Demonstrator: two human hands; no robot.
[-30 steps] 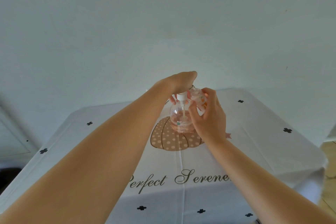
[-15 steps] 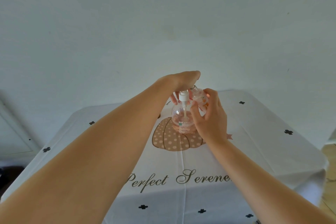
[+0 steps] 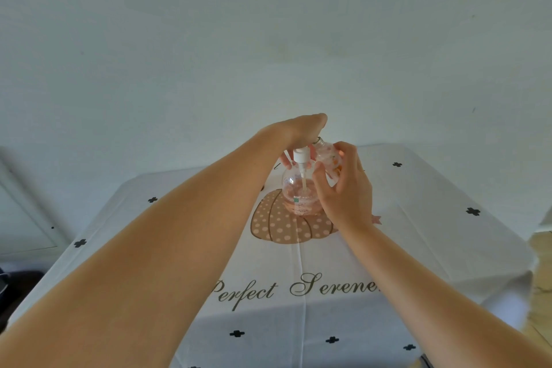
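A round clear pump bottle [image 3: 300, 194] with pinkish liquid and a white pump head stands on the pumpkin print of the tablecloth [image 3: 418, 218]. My left hand [image 3: 301, 131] arches over the pump head, its fingers curled down behind and around the pump top. My right hand [image 3: 346, 188] holds a small clear bottle [image 3: 328, 155] with orange marks, tilted with its open neck toward the pump spout. The spout itself is hidden under my left hand.
The table is covered by a white cloth with black crosses and the words "Perfect Serene". A pale wall rises right behind the table. The table's right edge drops to a wooden floor [image 3: 540, 278]. A framed panel [image 3: 24, 218] leans at the left.
Both hands and the bottles have kept almost the same pose; only the view has shifted slightly.
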